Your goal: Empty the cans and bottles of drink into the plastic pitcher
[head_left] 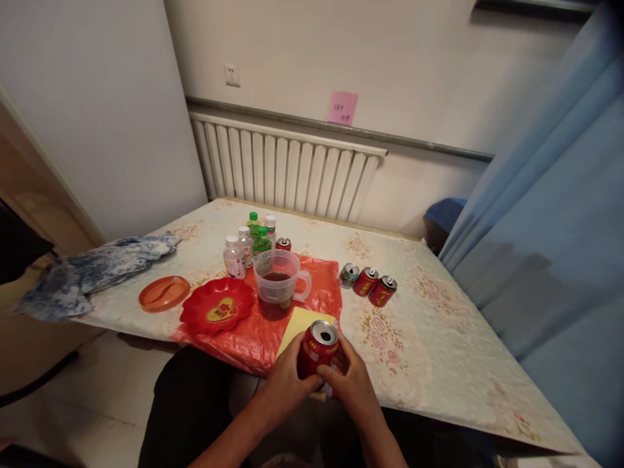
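A red drink can (314,354) with an opened silver top is upright between my two hands at the table's front edge. My left hand (287,374) wraps its left side, and my right hand (353,370) closes on its right side, thumb across the front. Beneath the can lies a yellow cloth or sheet (297,325), partly covered by the hands. Just beyond it, a clear plastic measuring jug (277,276) holds dark liquid, its handle turned right. The jug rests on a red plastic sheet (319,279).
A red scalloped tray (195,315) and an orange lid (164,294) lie left. Several bottles (234,260) and another can (283,244) stand behind the jug. Three cans (366,282) stand right. A patterned cloth (112,266) hangs over the left edge; a blue curtain (550,227) borders the right.
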The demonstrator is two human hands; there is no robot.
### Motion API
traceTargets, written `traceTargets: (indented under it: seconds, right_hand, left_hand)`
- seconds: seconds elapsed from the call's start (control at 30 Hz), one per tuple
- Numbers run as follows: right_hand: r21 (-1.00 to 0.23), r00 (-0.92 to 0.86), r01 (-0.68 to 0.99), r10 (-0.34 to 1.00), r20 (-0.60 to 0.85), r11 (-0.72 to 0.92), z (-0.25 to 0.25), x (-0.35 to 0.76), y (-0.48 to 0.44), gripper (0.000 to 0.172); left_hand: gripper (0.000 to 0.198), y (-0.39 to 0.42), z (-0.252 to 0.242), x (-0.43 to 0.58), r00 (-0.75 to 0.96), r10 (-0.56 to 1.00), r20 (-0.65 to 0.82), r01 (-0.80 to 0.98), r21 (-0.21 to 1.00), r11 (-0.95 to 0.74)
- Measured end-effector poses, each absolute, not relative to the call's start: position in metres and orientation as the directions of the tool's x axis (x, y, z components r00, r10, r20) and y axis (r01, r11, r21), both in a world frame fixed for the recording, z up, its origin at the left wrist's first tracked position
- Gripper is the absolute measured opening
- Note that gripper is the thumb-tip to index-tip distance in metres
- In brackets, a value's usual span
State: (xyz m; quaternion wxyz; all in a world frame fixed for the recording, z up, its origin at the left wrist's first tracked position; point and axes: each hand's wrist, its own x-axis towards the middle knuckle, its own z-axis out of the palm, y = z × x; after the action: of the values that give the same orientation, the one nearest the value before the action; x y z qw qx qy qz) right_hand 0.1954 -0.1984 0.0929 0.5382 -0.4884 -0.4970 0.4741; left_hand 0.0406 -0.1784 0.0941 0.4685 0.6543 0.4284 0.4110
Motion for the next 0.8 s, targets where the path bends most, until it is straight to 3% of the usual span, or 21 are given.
traceTargets:
  seconds: [0.8]
  right_hand:
    - [-0.966,0.051,-0.260,0.999,-0.013,0.000,0.0898,0.1900,-0.1986,0.070]
  left_hand:
    - [0.072,-0.1827,0.1016,0.0449,0.263,0.961,0.085,0.266,0.951,-0.157]
